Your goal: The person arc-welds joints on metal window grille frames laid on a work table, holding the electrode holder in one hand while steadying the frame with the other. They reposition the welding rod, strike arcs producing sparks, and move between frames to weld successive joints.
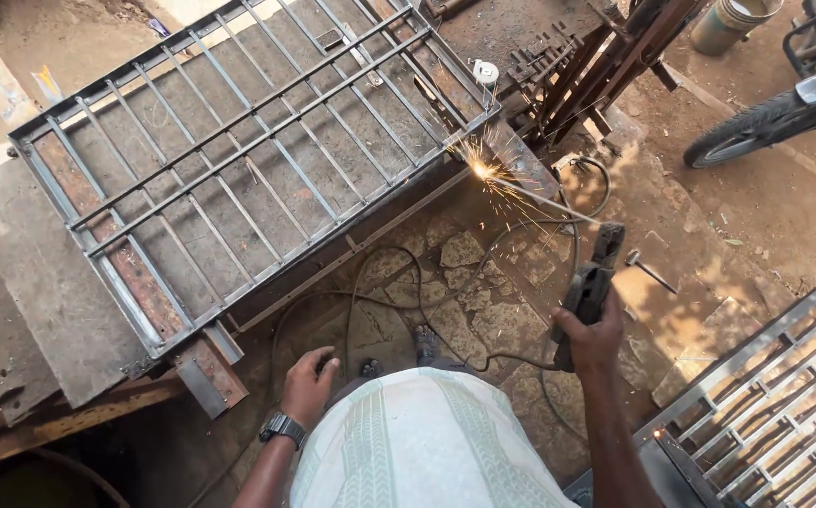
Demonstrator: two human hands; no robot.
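Observation:
A long grey steel window grille [239,150] lies flat on a rusty metal work table [22,254]. My right hand [589,337] grips a black welding electrode holder [594,277]. Its thin rod [544,199] reaches up to the grille's near right corner, where bright orange sparks [483,169] fly. My left hand [309,384], with a black wristwatch, hangs low by my hip with fingers loosely curled and nothing in it, just below the table's near edge. A black cable [380,282] loops over the stone floor between the hands.
A second grille [775,404] lies at the lower right. A small hammer [648,268] rests on the ground beside the holder. Rusty steel frames [596,66] lean at the top right, with a motorbike wheel [756,127] and a bucket [733,19] beyond.

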